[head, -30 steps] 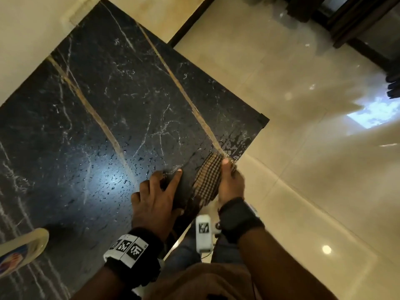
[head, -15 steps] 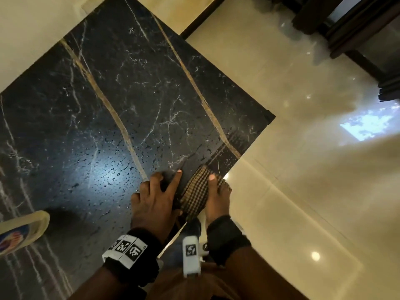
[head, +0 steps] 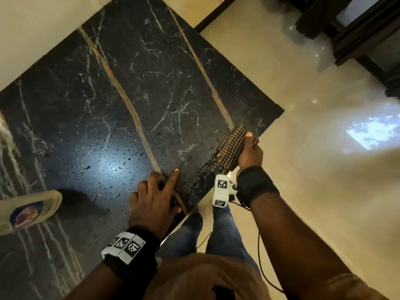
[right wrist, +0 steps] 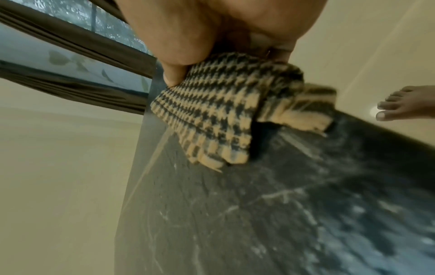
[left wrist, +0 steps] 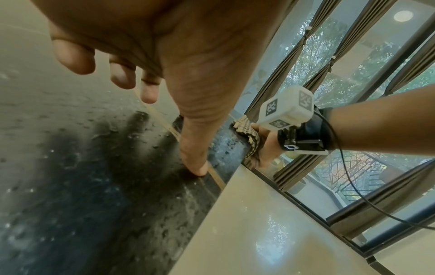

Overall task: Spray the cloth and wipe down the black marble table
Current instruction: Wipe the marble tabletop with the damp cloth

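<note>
The black marble table (head: 108,100) fills most of the head view: a dark slab with white veining and two tan inlay strips running across it, its surface speckled with fine droplets, densest around the glare patch near the left hand. Beyond the table's near edge lies a glossy cream tiled floor (head: 324,191). Past the table's far corner stand dark window frames with gathered curtains (left wrist: 306,55).

At the table's left side sits a pale spray bottle (head: 28,211), partly cut off by the frame. Its label shows a blue, red and orange emblem; no lettering can be read.

The left hand (head: 153,198) rests on the table by the near edge, index finger extended with its tip pressing the marble, the other fingers loosely bent; it holds nothing. The right hand (head: 249,154) is at the table's near edge close to the right corner, thumb and fingers curled around the cloth (head: 231,146), a bunched tan and black houndstooth weave pressed against the marble.

Both wrists carry black bands with white blocks bearing square black-and-white code markers; no text is legible.

A bare foot (right wrist: 404,104) stands on the floor beside the table.
</note>
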`<action>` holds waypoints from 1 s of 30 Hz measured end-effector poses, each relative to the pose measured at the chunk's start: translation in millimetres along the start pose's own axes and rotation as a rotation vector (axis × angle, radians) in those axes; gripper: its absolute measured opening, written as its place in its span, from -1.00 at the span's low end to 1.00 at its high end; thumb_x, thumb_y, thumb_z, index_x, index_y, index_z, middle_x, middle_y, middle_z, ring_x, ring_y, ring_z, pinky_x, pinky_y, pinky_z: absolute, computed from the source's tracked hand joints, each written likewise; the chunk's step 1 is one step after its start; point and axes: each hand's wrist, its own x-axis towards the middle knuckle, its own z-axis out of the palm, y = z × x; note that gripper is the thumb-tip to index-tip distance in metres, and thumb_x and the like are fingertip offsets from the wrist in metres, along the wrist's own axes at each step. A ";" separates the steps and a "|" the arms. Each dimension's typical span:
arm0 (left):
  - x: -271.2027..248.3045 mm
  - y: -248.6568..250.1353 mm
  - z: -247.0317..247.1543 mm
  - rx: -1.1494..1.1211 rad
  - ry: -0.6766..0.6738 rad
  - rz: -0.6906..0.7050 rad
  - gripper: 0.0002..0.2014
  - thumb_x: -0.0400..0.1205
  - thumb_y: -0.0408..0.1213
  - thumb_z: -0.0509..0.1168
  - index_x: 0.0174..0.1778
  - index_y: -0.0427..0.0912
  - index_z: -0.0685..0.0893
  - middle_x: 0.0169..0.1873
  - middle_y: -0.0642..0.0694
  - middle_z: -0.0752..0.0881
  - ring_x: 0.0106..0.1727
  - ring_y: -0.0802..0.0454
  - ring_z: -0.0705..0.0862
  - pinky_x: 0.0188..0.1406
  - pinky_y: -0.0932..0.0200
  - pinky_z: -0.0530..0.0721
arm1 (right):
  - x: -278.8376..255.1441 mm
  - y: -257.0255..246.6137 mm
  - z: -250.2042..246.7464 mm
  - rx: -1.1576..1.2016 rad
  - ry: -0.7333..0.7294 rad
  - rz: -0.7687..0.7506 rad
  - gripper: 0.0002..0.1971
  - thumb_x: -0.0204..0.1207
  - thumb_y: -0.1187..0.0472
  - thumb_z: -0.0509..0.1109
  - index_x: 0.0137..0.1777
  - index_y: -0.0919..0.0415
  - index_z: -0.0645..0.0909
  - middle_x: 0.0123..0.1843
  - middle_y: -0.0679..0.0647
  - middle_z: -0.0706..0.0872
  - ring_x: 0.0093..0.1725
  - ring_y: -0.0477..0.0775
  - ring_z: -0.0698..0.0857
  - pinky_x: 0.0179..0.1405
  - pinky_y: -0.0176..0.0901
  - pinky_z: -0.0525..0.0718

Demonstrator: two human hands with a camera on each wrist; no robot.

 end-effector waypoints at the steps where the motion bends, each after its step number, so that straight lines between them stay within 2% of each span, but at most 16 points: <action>1: -1.8 -1.4 0.9 0.000 -0.004 -0.007 0.09 0.33 0.25 0.54 0.71 0.30 0.04 0.48 -0.21 0.32 0.33 -0.23 0.38 0.20 -0.25 0.53 | -3.3 3.7 -0.7 0.002 -0.005 -0.005 -0.45 0.71 -0.17 0.21 0.37 0.31 0.63 0.29 0.18 0.72 0.21 0.16 0.66 0.35 0.11 0.64; 3: -3.4 -2.6 1.9 0.004 -0.014 -0.021 0.09 0.35 0.26 0.51 0.71 0.32 -0.01 0.47 -0.22 0.33 0.33 -0.23 0.39 0.20 -0.24 0.53 | -23.0 22.7 0.7 -0.033 -0.027 0.018 -0.39 0.67 -0.26 0.21 0.37 0.27 0.63 0.28 0.15 0.74 0.25 0.17 0.68 0.40 0.15 0.63; 6: -4.5 -3.9 3.8 -0.014 -0.010 -0.042 0.10 0.35 0.26 0.52 0.71 0.31 -0.02 0.47 -0.22 0.33 0.33 -0.24 0.39 0.20 -0.26 0.54 | -50.9 83.2 8.8 -0.155 -0.021 0.086 -0.01 0.31 -0.69 0.08 0.39 0.13 0.60 0.33 0.13 0.72 0.34 0.21 0.67 0.44 0.22 0.59; 7: -5.3 -4.2 4.0 -0.024 0.000 -0.046 0.10 0.34 0.25 0.53 0.72 0.29 0.00 0.46 -0.22 0.34 0.33 -0.24 0.39 0.19 -0.27 0.54 | -69.5 91.6 12.2 -0.198 -0.078 0.092 -0.04 0.34 -0.68 0.08 0.35 0.13 0.61 0.31 0.13 0.72 0.33 0.20 0.67 0.43 0.17 0.59; 8: -5.9 -5.2 4.7 -0.035 0.014 -0.051 0.11 0.33 0.24 0.54 0.72 0.26 0.03 0.45 -0.22 0.34 0.31 -0.24 0.39 0.18 -0.28 0.55 | -89.9 92.6 13.8 -0.181 -0.120 0.127 -0.27 0.49 -0.54 0.14 0.23 0.10 0.64 0.22 0.07 0.73 0.25 0.11 0.69 0.37 0.06 0.61; 10: -8.1 -8.0 6.8 -0.054 0.038 -0.071 0.12 0.31 0.23 0.55 0.73 0.19 0.06 0.42 -0.23 0.35 0.27 -0.24 0.39 0.15 -0.29 0.56 | -113.1 101.1 14.5 -0.113 -0.150 0.185 -0.81 0.73 -0.08 0.24 -0.07 -0.07 0.55 0.00 -0.19 0.65 0.03 -0.20 0.62 0.16 -0.17 0.57; 11: -9.6 -9.2 7.9 -0.065 0.041 -0.089 0.14 0.31 0.24 0.55 0.74 0.16 0.05 0.42 -0.24 0.35 0.27 -0.25 0.39 0.15 -0.29 0.56 | -117.4 104.7 15.1 -0.117 -0.154 0.167 -0.82 0.73 -0.01 0.26 -0.13 -0.11 0.52 -0.04 -0.25 0.62 0.00 -0.25 0.59 0.15 -0.18 0.54; 12: -10.2 -10.5 8.7 -0.072 0.038 -0.107 0.16 0.30 0.24 0.55 0.74 0.14 0.04 0.43 -0.24 0.35 0.28 -0.26 0.39 0.15 -0.29 0.56 | -115.7 108.7 16.1 -0.119 -0.165 0.169 -0.81 0.70 -0.08 0.29 -0.14 -0.10 0.54 -0.04 -0.23 0.65 0.02 -0.19 0.63 0.22 -0.14 0.55; 13: -11.6 -11.4 9.3 -0.073 0.035 -0.122 0.17 0.29 0.25 0.56 0.74 0.13 0.04 0.44 -0.24 0.35 0.29 -0.27 0.40 0.15 -0.29 0.56 | -110.8 111.7 17.2 -0.121 -0.166 0.194 -0.68 0.61 -0.27 0.31 -0.12 -0.04 0.61 -0.01 -0.17 0.71 0.08 -0.07 0.68 0.28 -0.03 0.59; 15: -15.5 -12.8 10.8 -0.070 0.038 -0.138 0.18 0.29 0.26 0.56 0.74 0.12 0.03 0.45 -0.23 0.34 0.31 -0.27 0.40 0.17 -0.30 0.56 | -89.6 123.1 16.1 -0.166 -0.121 0.148 -0.24 0.31 -0.64 0.23 0.04 0.05 0.70 0.07 -0.05 0.79 0.17 0.13 0.74 0.28 0.15 0.68; 16: -18.4 -13.4 11.6 -0.074 0.039 -0.143 0.18 0.29 0.26 0.56 0.74 0.14 0.02 0.45 -0.22 0.33 0.32 -0.27 0.41 0.18 -0.31 0.55 | -81.3 114.5 13.7 -0.163 -0.109 0.136 -0.20 0.28 -0.66 0.24 0.08 0.05 0.72 0.07 -0.05 0.81 0.15 0.14 0.75 0.23 0.17 0.71; 18: -24.4 -14.4 13.7 -0.082 0.025 -0.156 0.16 0.32 0.26 0.54 0.73 0.18 -0.02 0.46 -0.22 0.32 0.33 -0.28 0.40 0.22 -0.31 0.55 | -65.9 77.7 10.9 -0.091 -0.101 0.117 -0.44 0.50 -0.41 0.31 0.07 0.09 0.72 0.02 -0.05 0.79 0.11 0.11 0.74 0.16 0.06 0.72; 20: -32.8 -14.7 17.1 -0.084 0.022 -0.186 0.14 0.33 0.26 0.53 0.73 0.22 -0.02 0.46 -0.21 0.31 0.33 -0.28 0.40 0.22 -0.31 0.55 | -41.5 48.8 7.3 -0.085 -0.062 0.075 -0.51 0.65 -0.22 0.29 0.23 0.21 0.69 0.10 0.08 0.76 0.12 0.14 0.71 0.16 0.01 0.70; 23: -44.7 -13.6 22.4 -0.088 0.033 -0.234 0.09 0.34 0.25 0.53 0.72 0.26 0.04 0.44 -0.21 0.33 0.31 -0.28 0.42 0.20 -0.32 0.56 | -21.6 36.8 7.2 -0.078 -0.025 0.035 -0.47 0.68 -0.20 0.26 0.36 0.24 0.64 0.32 0.21 0.74 0.26 0.25 0.71 0.32 0.16 0.70; 27: -57.2 -13.0 27.6 -0.109 0.053 -0.295 0.06 0.33 0.24 0.55 0.70 0.27 0.11 0.40 -0.20 0.35 0.29 -0.29 0.44 0.14 -0.33 0.58 | -55.8 61.0 8.3 -0.087 -0.088 0.022 -0.49 0.68 -0.21 0.26 0.35 0.20 0.65 0.30 0.18 0.75 0.26 0.21 0.72 0.30 0.10 0.71; 30: -61.9 -13.4 31.3 -0.108 0.077 -0.342 0.06 0.31 0.28 0.54 0.70 0.22 0.15 0.40 -0.21 0.39 0.28 -0.31 0.45 0.12 -0.33 0.59 | -94.4 107.8 12.6 -0.136 -0.197 0.095 -0.66 0.65 -0.26 0.25 0.16 -0.06 0.65 0.24 0.07 0.77 0.12 0.08 0.73 0.20 0.04 0.74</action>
